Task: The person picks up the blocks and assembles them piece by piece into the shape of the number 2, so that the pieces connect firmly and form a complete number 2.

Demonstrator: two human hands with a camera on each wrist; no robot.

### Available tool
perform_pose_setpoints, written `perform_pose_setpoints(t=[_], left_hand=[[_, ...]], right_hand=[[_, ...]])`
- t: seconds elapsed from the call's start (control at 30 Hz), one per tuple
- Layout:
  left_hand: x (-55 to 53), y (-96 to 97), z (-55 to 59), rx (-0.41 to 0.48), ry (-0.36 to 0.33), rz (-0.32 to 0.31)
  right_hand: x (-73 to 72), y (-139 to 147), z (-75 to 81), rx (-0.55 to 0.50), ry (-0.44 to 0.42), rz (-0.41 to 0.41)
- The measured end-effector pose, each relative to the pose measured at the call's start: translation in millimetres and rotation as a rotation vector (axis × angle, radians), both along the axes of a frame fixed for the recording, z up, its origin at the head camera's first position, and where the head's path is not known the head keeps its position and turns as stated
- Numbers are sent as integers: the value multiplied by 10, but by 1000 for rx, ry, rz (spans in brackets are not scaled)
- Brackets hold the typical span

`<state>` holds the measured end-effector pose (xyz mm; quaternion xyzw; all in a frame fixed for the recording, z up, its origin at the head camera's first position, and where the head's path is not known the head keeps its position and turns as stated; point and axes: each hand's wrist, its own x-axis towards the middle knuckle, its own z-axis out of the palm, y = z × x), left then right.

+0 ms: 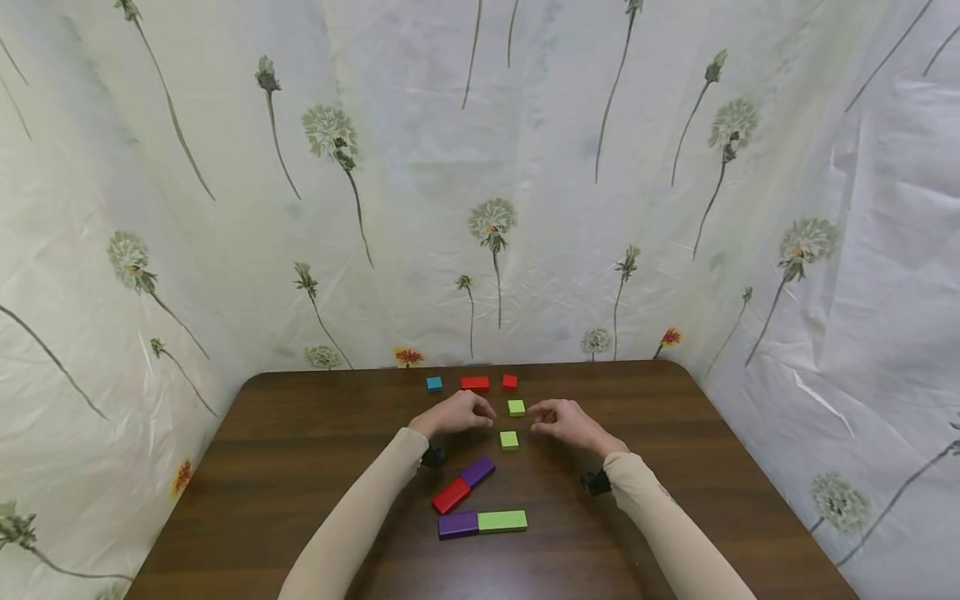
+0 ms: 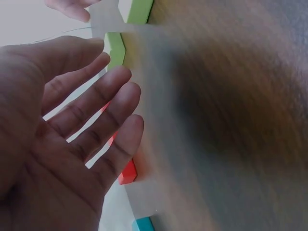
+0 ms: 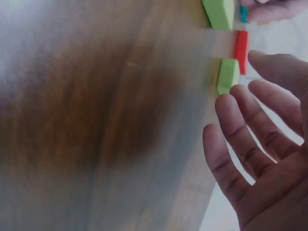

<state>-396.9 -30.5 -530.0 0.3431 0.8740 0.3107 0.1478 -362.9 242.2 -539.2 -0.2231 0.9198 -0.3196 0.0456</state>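
Note:
Two small green blocks lie between my hands in the head view, a far one (image 1: 516, 408) and a near one (image 1: 509, 441). My left hand (image 1: 457, 413) hovers just left of them, its fingers loosely bent with nothing between them. On the other side, my right hand (image 1: 568, 423) is held over the table with relaxed fingers, also holding nothing. In the left wrist view the fingers (image 2: 113, 103) are spread apart, with a green block (image 2: 114, 49) beyond the thumb. The right wrist view shows a green block (image 3: 228, 76) just past the fingertips.
Along the far edge of the brown table (image 1: 315, 467) lie a blue block (image 1: 434, 384), a long red block (image 1: 475, 383) and a small red block (image 1: 510, 382). Nearer are a slanted red block (image 1: 452, 496) touching a purple one (image 1: 477, 472), and a purple block (image 1: 457, 525) against a long green block (image 1: 502, 521).

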Motion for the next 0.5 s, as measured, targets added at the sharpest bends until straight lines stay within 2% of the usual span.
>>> perform_pose_setpoints(t=[0.17, 0.5], left_hand=[[-4, 38, -49, -3, -23, -3], [13, 48, -49, -15, -27, -6]], right_hand=[[29, -41, -65, 11, -18, 22], [52, -130, -129, 11, -44, 34]])
